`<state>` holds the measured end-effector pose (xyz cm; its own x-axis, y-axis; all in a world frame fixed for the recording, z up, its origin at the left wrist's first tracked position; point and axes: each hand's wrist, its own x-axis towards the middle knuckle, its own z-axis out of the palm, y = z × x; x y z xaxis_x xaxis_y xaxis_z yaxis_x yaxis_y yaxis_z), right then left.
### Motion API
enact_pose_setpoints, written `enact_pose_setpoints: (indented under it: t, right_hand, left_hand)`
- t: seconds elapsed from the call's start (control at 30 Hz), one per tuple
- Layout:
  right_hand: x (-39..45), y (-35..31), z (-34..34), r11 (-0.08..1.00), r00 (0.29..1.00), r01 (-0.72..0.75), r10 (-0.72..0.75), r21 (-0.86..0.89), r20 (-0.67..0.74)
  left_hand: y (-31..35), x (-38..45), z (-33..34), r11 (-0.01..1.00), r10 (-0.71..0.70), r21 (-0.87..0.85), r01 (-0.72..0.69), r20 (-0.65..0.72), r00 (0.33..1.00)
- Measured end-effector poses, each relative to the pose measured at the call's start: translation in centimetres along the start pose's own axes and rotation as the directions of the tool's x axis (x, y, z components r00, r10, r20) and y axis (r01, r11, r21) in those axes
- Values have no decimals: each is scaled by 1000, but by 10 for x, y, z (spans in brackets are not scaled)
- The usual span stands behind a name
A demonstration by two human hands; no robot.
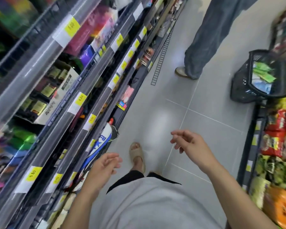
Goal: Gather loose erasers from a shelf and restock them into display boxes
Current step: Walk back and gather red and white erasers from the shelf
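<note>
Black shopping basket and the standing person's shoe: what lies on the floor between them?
Head view: only bare grey tiled floor between the basket and the shoe; nothing lies there.

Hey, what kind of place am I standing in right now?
Most likely a shop aisle: tiered shelves with yellow price tags on the left, packaged snacks racked on the right, and a black shopping basket on the tiled floor.

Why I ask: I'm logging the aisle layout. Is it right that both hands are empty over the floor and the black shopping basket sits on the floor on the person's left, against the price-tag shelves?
One detail is wrong. The head view shows the black shopping basket on the person's right, by the snack shelves, not against the price-tag shelves. The left hand and right hand are indeed empty over the floor.
</note>
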<state>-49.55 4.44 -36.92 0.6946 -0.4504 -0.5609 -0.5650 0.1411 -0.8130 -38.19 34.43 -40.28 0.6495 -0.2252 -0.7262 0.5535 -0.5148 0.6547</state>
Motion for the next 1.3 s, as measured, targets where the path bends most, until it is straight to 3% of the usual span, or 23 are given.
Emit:
enact_pose_setpoints:
  t: [0.23, 0.53, 0.77, 0.97, 1.13, 1.3]
  right_hand:
    - [49, -32, -15, 999, 993, -45, 48, 24, -105]
    - [108, -45, -66, 989, 969, -132, 144, 72, -203]
    - [210, -81, -130, 993, 990, -112, 109, -41, -84]
    - [303, -178, -158, 981, 987, 31, 1, -191, 164]
    - [345, -286, -134, 930, 902, 296, -197, -217, 385]
    - [356, -385, -87, 861, 762, 501, -388, -92, 518]
  left_hand:
    - [96, 80, 7, 997, 62, 37, -67, 120, 991]
    - [218, 157, 42, 988, 140, 48, -149, 162, 977]
    - [267, 192, 87, 993, 112, 35, -114, 51, 992]
    - [308, 181, 114, 986, 108, -114, -124, -134, 985]
    - [373, 153, 96, 927, 250, -191, -323, -326, 911]
    - [450, 115, 52, 799, 483, -48, -599, -540, 689]
